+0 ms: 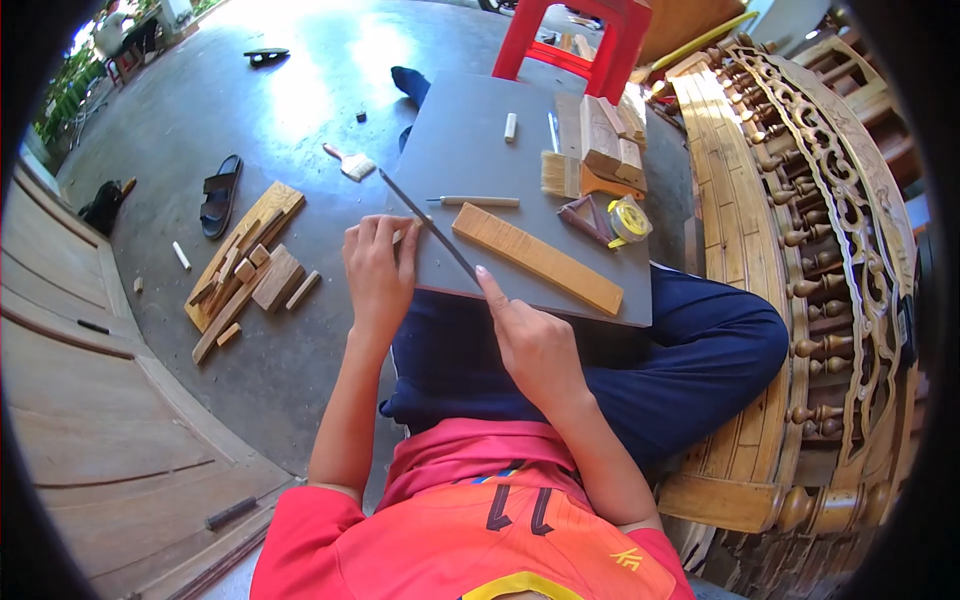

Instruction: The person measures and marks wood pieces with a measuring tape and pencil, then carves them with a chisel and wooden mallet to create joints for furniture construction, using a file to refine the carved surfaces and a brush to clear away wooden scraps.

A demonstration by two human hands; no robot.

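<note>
Orange shirt (470, 520) nearest | right hand (530, 340) closed round near end of file (430, 228), slanting over grey board (480, 150) on lap | left hand (378, 275) pinching small wood piece (402, 236) at board's left edge, beneath file | judged: filing in hand; stroke calls for steady hold

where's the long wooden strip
Head view: the long wooden strip lies on the grey board toward its near right corner, just right of the thin file held by the right hand.
</note>
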